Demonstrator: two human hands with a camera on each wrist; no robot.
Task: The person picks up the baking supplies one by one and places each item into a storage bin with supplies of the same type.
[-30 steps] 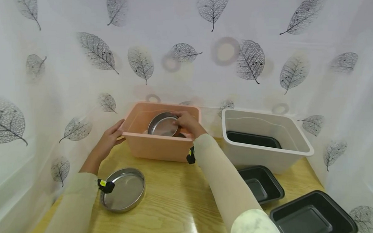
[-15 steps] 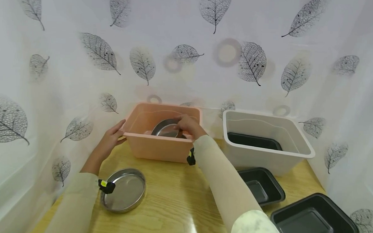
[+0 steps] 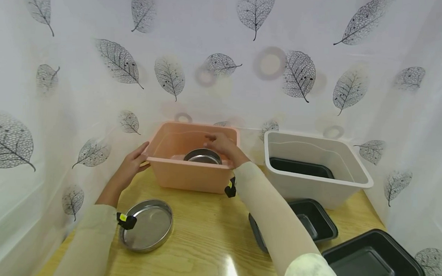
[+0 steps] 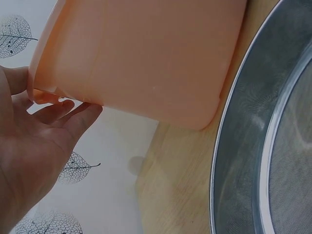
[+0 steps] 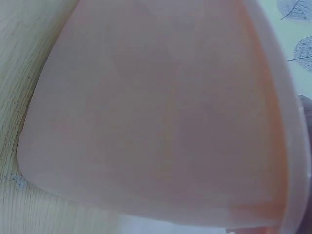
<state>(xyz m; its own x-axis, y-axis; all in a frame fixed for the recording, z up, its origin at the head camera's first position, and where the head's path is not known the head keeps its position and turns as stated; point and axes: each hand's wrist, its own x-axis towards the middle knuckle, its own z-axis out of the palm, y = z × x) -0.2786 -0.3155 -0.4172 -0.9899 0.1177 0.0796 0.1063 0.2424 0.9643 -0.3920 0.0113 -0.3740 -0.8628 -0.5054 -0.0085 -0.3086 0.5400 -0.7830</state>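
At its left end, my left hand [image 3: 127, 167] grips the rim of a peach plastic bin [image 3: 186, 176]. In the left wrist view, that hand's thumb [image 4: 17, 79] lies on the outer side of the rim and its fingers reach under it. A round metal sieve [image 3: 203, 157] rests inside the bin, partly hidden by the front wall. My right hand [image 3: 224, 147] is over the bin, just above and right of this sieve, its fingers extended and holding nothing. A larger round sieve [image 3: 148, 229] lies on the table beside my left wrist.
A white bin [image 3: 310, 186] with a dark pan [image 3: 300, 167] inside stands to the right. Two dark rectangular pans, a smaller one [image 3: 313, 222] and a larger one [image 3: 374, 261], lie in front of it, partly under my right arm. Leaf-print curtains surround the wooden table [image 3: 199, 234].
The sieve has been lowered into the peach bin, and my right hand has let go of it, lifting slightly away. My left hand has stayed at the rim.
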